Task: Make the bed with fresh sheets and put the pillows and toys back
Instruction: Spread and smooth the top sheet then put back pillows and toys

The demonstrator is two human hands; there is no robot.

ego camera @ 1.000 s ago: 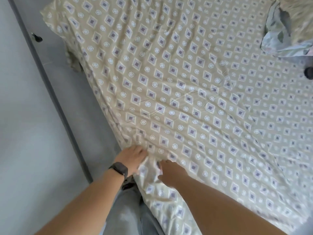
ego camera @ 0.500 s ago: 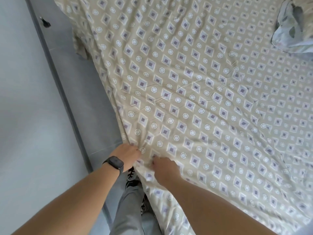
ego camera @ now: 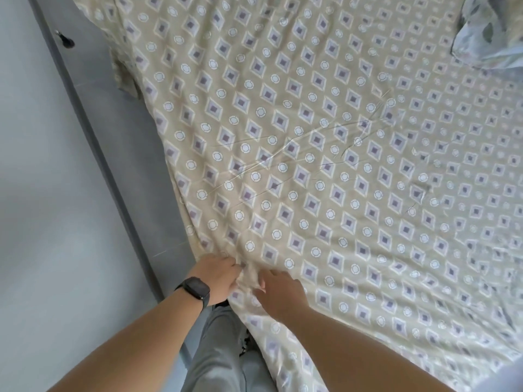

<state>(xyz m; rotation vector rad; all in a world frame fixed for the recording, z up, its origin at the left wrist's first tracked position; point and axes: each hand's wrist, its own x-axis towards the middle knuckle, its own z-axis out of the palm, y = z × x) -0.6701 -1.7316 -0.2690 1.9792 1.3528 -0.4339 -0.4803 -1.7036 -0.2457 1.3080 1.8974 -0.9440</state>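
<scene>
Gripping hands have crept further up the sheet edge.

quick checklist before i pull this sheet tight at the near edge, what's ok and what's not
1. Left hand grips the sheet edge: ok.
2. Right hand gripping the bunched fabric: cannot tell, its fingertips are hidden.
3. Sheet middle smooth: not ok, creases run across it.
4. Far left corner tucked: not ok, fabric hangs loose.
5. Bed top free: not ok, crumpled bedding lies at the far right.
</scene>
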